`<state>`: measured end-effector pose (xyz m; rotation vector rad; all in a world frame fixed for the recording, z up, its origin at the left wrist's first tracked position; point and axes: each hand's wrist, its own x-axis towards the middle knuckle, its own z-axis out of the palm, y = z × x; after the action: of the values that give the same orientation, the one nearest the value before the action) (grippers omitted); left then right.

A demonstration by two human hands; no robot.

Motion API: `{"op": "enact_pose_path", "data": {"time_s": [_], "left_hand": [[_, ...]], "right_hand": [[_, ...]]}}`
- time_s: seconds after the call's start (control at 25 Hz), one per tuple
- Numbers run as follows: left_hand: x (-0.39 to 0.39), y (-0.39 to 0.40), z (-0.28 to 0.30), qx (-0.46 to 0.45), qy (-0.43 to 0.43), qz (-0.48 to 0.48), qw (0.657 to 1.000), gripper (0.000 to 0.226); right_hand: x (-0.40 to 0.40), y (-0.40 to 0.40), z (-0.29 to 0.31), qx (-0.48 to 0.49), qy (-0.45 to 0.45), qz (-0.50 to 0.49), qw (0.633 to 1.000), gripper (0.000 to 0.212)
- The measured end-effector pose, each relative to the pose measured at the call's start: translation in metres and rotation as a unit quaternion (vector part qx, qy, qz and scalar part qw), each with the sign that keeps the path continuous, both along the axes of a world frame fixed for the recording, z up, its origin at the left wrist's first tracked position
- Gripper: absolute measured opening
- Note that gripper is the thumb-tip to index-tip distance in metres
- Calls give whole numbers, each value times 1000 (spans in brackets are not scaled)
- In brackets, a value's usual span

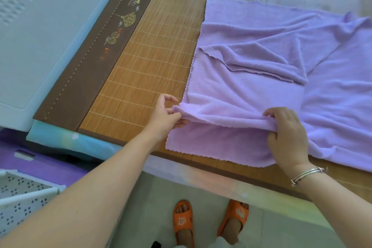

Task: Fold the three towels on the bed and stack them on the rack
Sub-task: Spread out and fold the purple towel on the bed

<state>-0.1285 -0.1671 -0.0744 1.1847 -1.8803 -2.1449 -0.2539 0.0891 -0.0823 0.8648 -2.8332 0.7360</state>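
- So there's a purple towel (261,90) spread out rumpled on the bamboo mat (145,62) that covers the bed, sitting toward the mat's right side, with its near edge almost at the mat's front border.
- More purple fabric lies bunched on top of it, farther back on the mat; can't tell how many separate towels that is.
- Left hand (163,119) is at the towel's left edge, thumb and fingertips pinching a raised fold of the cloth, other fingers loosely curled above it.
- Right hand (285,137) grips the same ridge of fabric farther right along the mat, fingers curled over the bunched cloth. Silver bracelet (308,175) on that wrist.
- A white perforated rack (22,193) sits off the mat's near left corner, down by the floor.
- Orange slippers (183,219) are on the tiled floor just in front of the mat's front edge.
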Motion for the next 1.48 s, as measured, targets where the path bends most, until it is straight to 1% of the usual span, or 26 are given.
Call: {"op": "enact_pose_path", "data": {"time_s": [0.08, 0.12, 0.2, 0.28, 0.32, 0.36, 0.4, 0.44, 0.48, 0.52, 0.6, 0.72, 0.76, 0.84, 0.88, 0.92, 1.0, 1.08, 1.12, 1.16, 1.2, 1.32, 1.4, 1.44, 1.48], "left_hand": [[12, 2, -9, -2, -42, -50, 998, 45], [19, 1, -14, 4, -73, -66, 995, 46], [30, 0, -23, 31, -143, -69, 987, 39], [33, 0, -29, 51, -168, -51, 983, 25], [33, 1, -34, 29, -161, -51, 985, 17], [32, 3, -37, -20, -149, -66, 986, 9], [32, 4, -39, -83, -141, -88, 983, 7], [33, 5, -41, -132, -136, -103, 976, 12], [35, 4, -42, -158, -132, -109, 972, 16], [37, 3, -43, -165, -126, -110, 972, 19], [41, 2, -46, -176, -117, -123, 970, 22], [42, 0, -52, -238, -127, -164, 949, 23], [40, -1, -53, -254, -130, -166, 944, 24], [30, -2, -52, -282, -129, -142, 940, 25], [24, -4, -51, -298, -129, -121, 938, 23], [15, -7, -49, -311, -129, -102, 936, 21], [-8, -12, -47, -326, -123, -99, 932, 17], [-38, -12, -47, -329, -107, -115, 931, 20], [-54, -11, -48, -328, -99, -123, 931, 23], [-70, -7, -48, -331, -93, -132, 930, 25], [-87, -2, -50, -336, -92, -140, 927, 26], [-131, 15, -48, -368, -80, -168, 911, 30], [-162, 26, -46, -404, -48, -208, 889, 40], [-174, 29, -46, -420, -35, -237, 875, 46], [-189, 32, -47, -434, -27, -270, 859, 51]], "right_hand": [[12, 9, -9, 75, 17, 73, 994, 48], [19, 13, -18, 123, 28, 104, 987, 43], [29, 17, -39, 186, 45, 132, 972, 36], [37, 18, -52, 216, 35, 119, 968, 42], [40, 19, -56, 227, 28, 103, 968, 42], [41, 21, -59, 236, 23, 88, 968, 42], [43, 22, -60, 243, 19, 78, 967, 41], [45, 23, -61, 246, 17, 73, 966, 41], [46, 23, -62, 248, 9, 71, 966, 42], [47, 24, -62, 249, 0, 74, 966, 44], [47, 24, -62, 254, -36, 77, 963, 42], [41, 15, -56, 283, -168, 56, 942, 27], [36, 13, -54, 293, -203, 58, 933, 24], [22, 7, -46, 315, -236, 90, 915, 27], [15, 4, -41, 306, -239, 102, 916, 32], [7, 2, -37, 268, -231, 101, 930, 38], [-12, -4, -32, 151, -220, 57, 962, 40], [-38, -12, -38, 59, -234, -19, 970, 29], [-51, -17, -43, 12, -265, -62, 962, 20], [-63, -21, -46, -44, -309, -101, 945, 14], [-76, -23, -49, -105, -353, -132, 920, 13], [-102, -21, -46, -233, -460, -183, 837, 18], [-120, -17, -39, -287, -519, -188, 783, 29], [-125, -18, -38, -294, -539, -187, 767, 33], [-136, -18, -38, -286, -542, -181, 769, 36]]}}
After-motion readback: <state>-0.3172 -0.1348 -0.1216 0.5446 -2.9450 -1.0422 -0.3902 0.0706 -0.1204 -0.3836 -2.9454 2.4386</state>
